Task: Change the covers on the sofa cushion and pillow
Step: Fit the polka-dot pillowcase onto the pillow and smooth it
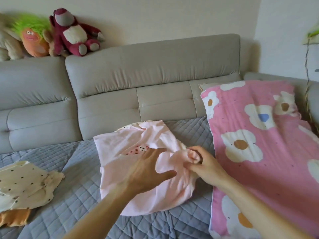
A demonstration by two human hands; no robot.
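Hands meet over a pillow (138,195) that lies in the middle of the frame on the grey quilted seat cover (77,169) of a sofa (151,69). The pillow wears a pale pink cover, wrinkled and loose. Through a gap near the pillow's middle shows a strip of pink dotted fabric (138,150), and a cream dotted edge peeks out at its upper side.

The left hand (148,171) is released, its fingers straight and spread over the pink cover, the thumb pointing toward the right of the frame. Motion blur makes it hard to tell whether it presses on the cloth or only hangs just above it. The right hand (207,167) is grasping a bunched corner (193,156) of the pink cover at the pillow's right edge, with the fabric gathered in its curled fingers.

Just to the right lies a large pink cushion (259,144) printed with white flowers, its upper end leaning on the sofa back. In the lower left of the frame a crumpled cream cover (25,183) with dark dots lies on the seat, with an orange cloth (15,219) partly under it.

In the upper left, on top of the sofa back, sit a dark red plush bear (74,33), a green-haired toy (34,38) and a beige plush (8,44).
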